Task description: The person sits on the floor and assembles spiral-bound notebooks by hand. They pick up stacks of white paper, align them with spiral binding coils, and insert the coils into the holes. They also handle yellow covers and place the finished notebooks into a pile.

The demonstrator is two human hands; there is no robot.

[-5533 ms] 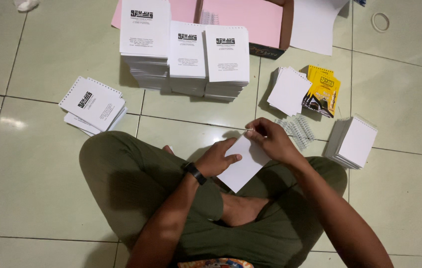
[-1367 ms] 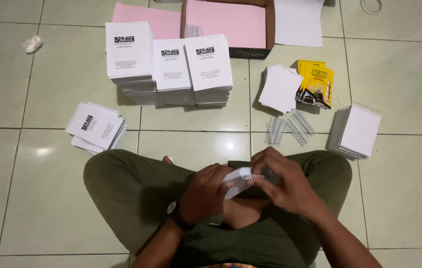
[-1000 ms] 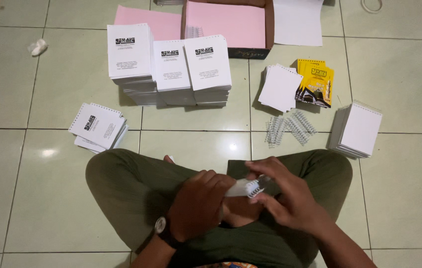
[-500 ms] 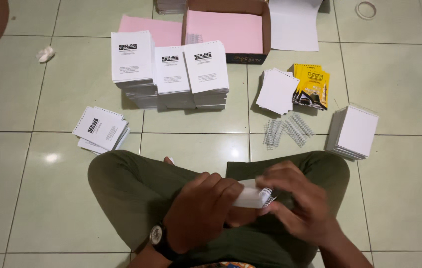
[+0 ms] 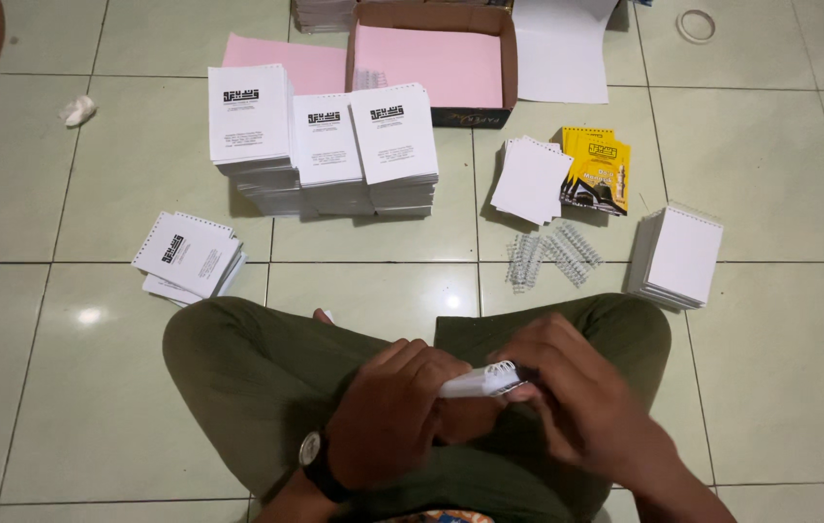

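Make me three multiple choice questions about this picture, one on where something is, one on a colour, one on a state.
1. Where do the loose wire coils lie?
A. on the floor tiles
B. inside the box
C. on the lap

2. What colour is the sheet inside the cardboard box?
A. blue
B. pink
C. green

3. What holds the small white booklet?
A. left hand only
B. nothing
C. both hands

Answers: 1 A, coils rest on tile beside the yellow covers. 2 B, the box's lining is pink. 3 C, left hand and right hand both grip it.
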